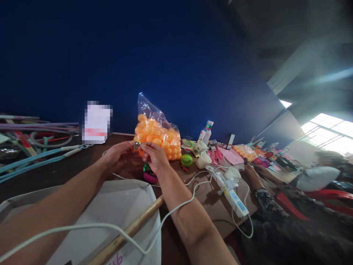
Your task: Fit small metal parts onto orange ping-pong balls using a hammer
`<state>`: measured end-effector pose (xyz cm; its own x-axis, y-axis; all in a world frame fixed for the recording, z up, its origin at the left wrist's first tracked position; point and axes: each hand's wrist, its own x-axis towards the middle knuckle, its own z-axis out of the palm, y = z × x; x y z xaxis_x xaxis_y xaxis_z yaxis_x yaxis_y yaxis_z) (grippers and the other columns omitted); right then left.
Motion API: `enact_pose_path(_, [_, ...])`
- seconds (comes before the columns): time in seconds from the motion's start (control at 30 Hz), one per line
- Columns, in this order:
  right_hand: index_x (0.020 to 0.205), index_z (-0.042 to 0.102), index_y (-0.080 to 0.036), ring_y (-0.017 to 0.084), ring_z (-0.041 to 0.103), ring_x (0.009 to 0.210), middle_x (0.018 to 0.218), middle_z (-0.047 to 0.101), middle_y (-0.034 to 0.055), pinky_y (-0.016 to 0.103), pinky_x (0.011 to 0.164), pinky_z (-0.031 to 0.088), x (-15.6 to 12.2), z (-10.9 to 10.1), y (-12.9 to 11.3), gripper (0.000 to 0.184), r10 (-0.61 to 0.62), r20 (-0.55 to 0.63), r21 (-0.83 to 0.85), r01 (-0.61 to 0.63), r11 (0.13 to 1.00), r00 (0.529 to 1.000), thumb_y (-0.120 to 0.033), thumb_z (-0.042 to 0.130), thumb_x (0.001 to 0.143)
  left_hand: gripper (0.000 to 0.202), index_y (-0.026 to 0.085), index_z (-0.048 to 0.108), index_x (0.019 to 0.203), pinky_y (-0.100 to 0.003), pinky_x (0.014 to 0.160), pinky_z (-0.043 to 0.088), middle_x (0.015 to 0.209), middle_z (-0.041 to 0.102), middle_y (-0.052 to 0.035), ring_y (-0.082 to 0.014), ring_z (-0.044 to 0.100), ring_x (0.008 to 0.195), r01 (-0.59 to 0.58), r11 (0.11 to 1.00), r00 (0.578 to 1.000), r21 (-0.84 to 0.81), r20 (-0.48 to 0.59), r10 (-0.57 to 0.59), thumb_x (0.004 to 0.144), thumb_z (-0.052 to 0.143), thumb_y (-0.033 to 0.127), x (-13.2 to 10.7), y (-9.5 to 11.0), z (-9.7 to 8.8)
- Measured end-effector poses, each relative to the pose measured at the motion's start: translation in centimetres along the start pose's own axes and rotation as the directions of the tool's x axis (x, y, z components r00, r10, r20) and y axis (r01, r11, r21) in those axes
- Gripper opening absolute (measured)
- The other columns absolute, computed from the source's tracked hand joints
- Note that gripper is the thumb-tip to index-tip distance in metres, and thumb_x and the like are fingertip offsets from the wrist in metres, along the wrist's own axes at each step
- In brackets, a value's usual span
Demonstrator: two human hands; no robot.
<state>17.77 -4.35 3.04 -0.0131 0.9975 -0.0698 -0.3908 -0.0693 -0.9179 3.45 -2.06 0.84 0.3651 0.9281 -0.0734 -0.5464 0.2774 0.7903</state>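
Note:
In front of the bag of orange balls (165, 141), both my hands meet at a small shiny metal piece (136, 145) with some orange at its edge; its kind is too small to make out. My left hand (118, 154) has its fingertips closed on the piece's left side. Thumb and fingers of my right hand (156, 156) pinch it from the right. Just under my right hand lies a purple and green item (149, 174), partly covered. A green striped ball (186, 160) with red below it sits further right.
A white tray (132, 187) with a wooden stick (129, 228) across it lies close to me. White cables run over my right arm to a power strip (234, 198). A bottle (205, 133) and cups stand behind. A co-worker's hand (252, 175) is at right; blue straps (41, 158) lie left.

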Motion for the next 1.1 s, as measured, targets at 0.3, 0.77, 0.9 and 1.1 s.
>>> enact_pose_path(0.3, [0.073, 0.061, -0.014, 0.002, 0.036, 0.044, 0.067, 0.062, -0.002, 0.016, 0.039, 0.03, -0.17, -0.01, -0.22, 0.024, 0.04, 0.02, -0.008, -0.04, 0.999, 0.999, -0.026, 0.078, 0.061, 0.016, 0.013, 0.072, 0.092, -0.037, 0.074, 0.06, 0.09, 0.074, -0.0129, -0.0265, 0.071, 0.08, 0.035, 0.999, 0.999, 0.018, 0.011, -0.035, 0.082, 0.063, 0.022, 0.13, -0.18, -0.19])
enact_pose_path(0.77, [0.07, 0.059, -0.015, 0.001, 0.034, 0.043, 0.066, 0.058, -0.0032, 0.016, 0.038, 0.028, -0.1, -0.03, -0.04, 0.025, 0.025, 0.027, -0.017, -0.025, 1.0, 0.999, -0.029, 0.078, 0.063, 0.016, 0.013, 0.072, 0.091, -0.037, 0.075, 0.06, 0.091, 0.074, -0.0132, -0.0256, 0.071, 0.079, 0.058, 0.998, 0.998, -0.01, -0.015, -0.058, 0.083, 0.062, 0.022, 0.06, -0.14, -0.11])
enact_pose_path(0.9, [0.072, 0.06, -0.015, 0.002, 0.034, 0.043, 0.067, 0.06, -0.0021, 0.016, 0.038, 0.028, -0.12, 0.01, -0.05, 0.022, 0.026, 0.015, -0.007, -0.026, 1.0, 1.0, -0.026, 0.077, 0.064, 0.017, 0.012, 0.072, 0.093, -0.037, 0.075, 0.06, 0.093, 0.074, -0.0137, -0.0256, 0.071, 0.08, 0.07, 0.997, 0.997, -0.031, -0.01, -0.07, 0.083, 0.061, 0.021, 0.13, -0.16, -0.2])
enact_pose_path(1.1, [0.072, 0.06, -0.015, 0.002, 0.035, 0.045, 0.068, 0.06, -0.002, 0.016, 0.039, 0.029, -0.22, -0.01, -0.16, 0.022, 0.027, 0.024, -0.013, -0.026, 1.0, 0.999, -0.027, 0.077, 0.065, 0.017, 0.01, 0.071, 0.093, -0.036, 0.075, 0.059, 0.092, 0.073, -0.0143, -0.0248, 0.071, 0.079, 0.063, 0.997, 0.998, -0.035, -0.003, -0.063, 0.084, 0.061, 0.021, 0.15, -0.24, -0.29])
